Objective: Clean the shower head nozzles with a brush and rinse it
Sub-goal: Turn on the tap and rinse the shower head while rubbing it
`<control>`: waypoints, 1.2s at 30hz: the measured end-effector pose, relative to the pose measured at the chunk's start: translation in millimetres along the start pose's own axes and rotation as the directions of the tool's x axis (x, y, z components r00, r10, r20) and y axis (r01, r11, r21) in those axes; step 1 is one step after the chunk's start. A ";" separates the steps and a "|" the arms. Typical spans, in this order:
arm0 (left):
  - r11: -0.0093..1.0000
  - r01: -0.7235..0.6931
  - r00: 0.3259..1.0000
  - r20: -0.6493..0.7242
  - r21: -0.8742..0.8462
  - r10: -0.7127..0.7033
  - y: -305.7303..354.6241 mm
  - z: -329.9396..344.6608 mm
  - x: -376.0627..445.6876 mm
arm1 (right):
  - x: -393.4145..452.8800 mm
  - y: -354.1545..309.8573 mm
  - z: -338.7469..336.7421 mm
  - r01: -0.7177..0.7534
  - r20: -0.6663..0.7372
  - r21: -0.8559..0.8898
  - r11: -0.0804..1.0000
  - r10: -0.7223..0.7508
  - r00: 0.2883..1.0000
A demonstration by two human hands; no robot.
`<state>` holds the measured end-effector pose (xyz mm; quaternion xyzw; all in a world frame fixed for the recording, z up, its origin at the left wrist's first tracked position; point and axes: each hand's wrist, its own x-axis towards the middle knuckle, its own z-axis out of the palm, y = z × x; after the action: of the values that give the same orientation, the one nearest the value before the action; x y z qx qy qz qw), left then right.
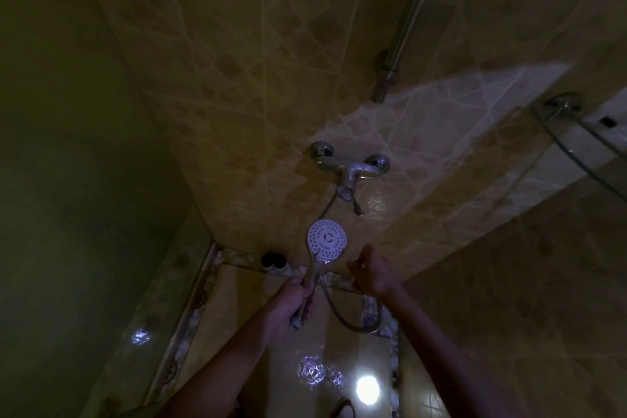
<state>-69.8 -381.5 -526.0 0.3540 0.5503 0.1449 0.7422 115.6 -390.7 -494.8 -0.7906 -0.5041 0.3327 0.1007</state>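
lighting: dim, details soft; landmark for all places below is the chrome wall mixer tap (351, 168) on the beige patterned tile wall (271, 78).
dark round object: a small dark round thing (273, 261) sits on the tiled ledge, below and left of the tap; cannot tell what it is.
left hand: left hand (293, 304) is below the tap, slightly left, fist wrapped round the chrome handle of the shower head.
shower head: round white shower head with a dotted nozzle face (327, 238) is held upright just below the tap, nozzle face turned toward the camera, well clear of the wall.
hose: flexible metal hose (342, 319) loops from the handle's lower end down and right, then back up toward the tap.
right hand: right hand (371, 273) is below the tap, right of the shower head, not touching it; fingers loosely curled, thumb and forefinger close together. Cannot tell whether it pinches anything; no brush visible.
rail: chrome riser rail (403, 30) runs up the wall above and right of the tap.
step, judged: scrubbing seems not started; face is presented, brush is still needed.
how to do it well: keep the left grip firm and low on the handle so the face stays steady; work the bristles in small circles ring by ring across the nozzles; keep the hose slack so it doesn't twist the head; rinse with the face angled down.
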 end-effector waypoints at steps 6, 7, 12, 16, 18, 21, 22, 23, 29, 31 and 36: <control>1.000 0.011 1.000 0.021 -0.005 -0.011 -0.4 2.0 -4.1 | 2.4 -23.3 8.6 0.109 -0.009 0.054 0.993 -0.109 0.994; 1.000 0.011 1.000 0.021 -0.004 -0.011 -0.2 2.1 -4.9 | 6.7 -26.2 7.0 0.106 -0.021 0.047 0.993 -0.105 0.994; 1.000 0.000 1.000 0.011 0.020 0.000 -0.2 0.2 -5.9 | 19.6 -23.6 -8.7 0.006 -0.042 0.063 0.998 -0.003 0.999; 1.000 -0.003 1.000 0.013 -0.016 0.003 -1.5 -1.8 -6.5 | 11.3 -11.2 -14.5 -0.018 -0.055 0.037 0.999 0.020 0.998; 1.000 -0.010 1.000 0.012 -0.020 0.010 -2.7 -1.9 -6.7 | 2.3 -7.9 -12.2 -0.011 -0.032 0.016 1.000 0.011 0.999; 1.000 -0.023 1.000 0.019 -0.001 0.023 -4.1 -1.4 -7.6 | -10.8 -8.7 -5.9 0.021 -0.002 0.018 1.000 -0.021 1.000; 1.000 -0.019 1.000 0.025 0.004 0.019 -4.5 -1.0 -8.1 | -13.7 -10.6 -3.6 0.034 0.008 0.004 0.999 -0.034 0.999; 1.000 -0.015 0.999 0.029 0.011 0.014 -4.8 -0.6 -8.2 | -15.6 -13.1 -1.7 0.047 0.012 -0.007 0.999 -0.047 0.999; 0.999 -0.005 0.999 0.040 0.033 0.004 -4.8 1.8 -6.8 | -6.9 -30.2 -3.7 0.067 -0.029 0.018 0.998 -0.067 0.997; 0.999 -0.007 0.999 0.040 0.032 0.006 -4.6 1.9 -6.4 | -2.9 -31.3 -9.3 0.042 -0.052 0.052 0.998 -0.039 0.998; 1.000 0.002 1.000 0.027 0.007 -0.002 -6.4 0.1 -5.0 | -6.1 -18.4 -15.4 -0.019 -0.078 0.071 0.997 0.025 0.997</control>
<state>-72.6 -389.1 -526.7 0.3581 0.5412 0.1375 0.7483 110.2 -384.6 -471.5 -0.8047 -0.4789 0.3197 0.1446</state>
